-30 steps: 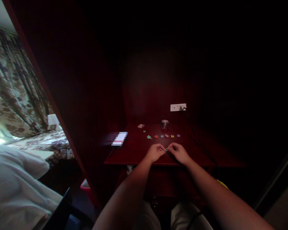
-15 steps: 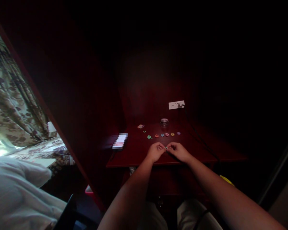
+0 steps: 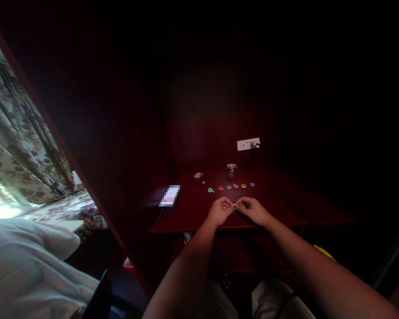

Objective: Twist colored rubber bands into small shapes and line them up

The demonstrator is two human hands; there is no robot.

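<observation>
Fingers [image 3: 229,206] of the left hand [image 3: 218,211] and of the right hand [image 3: 256,212] pinch a slim green band [image 3: 234,205] between them, near the front edge of the tabletop [image 3: 186,217]; a short curved stretch of it shows between the 2 hands. Much of the gathering by colour looks done: in a row beyond the hands lie a green cluster [image 3: 210,190], a red cluster [image 3: 221,188], a blue cluster [image 3: 229,187], a pink cluster [image 3: 235,187], a yellow cluster [image 3: 244,186] and a purple cluster [image 3: 252,184], 6 in all. What seems left ungrouped is the held band, 1 small green ring [image 3: 203,182] and a tangled, mixed heap [image 3: 198,175] at the back left. These pieces look thin and loop-shaped, perhaps rubbery, though too small to tell. Behind the row stands a rounded, see-through jar [image 3: 232,170] with a pale top, glass or plastic. Reddish-brown and smooth, the tabletop has a faint, wood-like sheen.
</observation>
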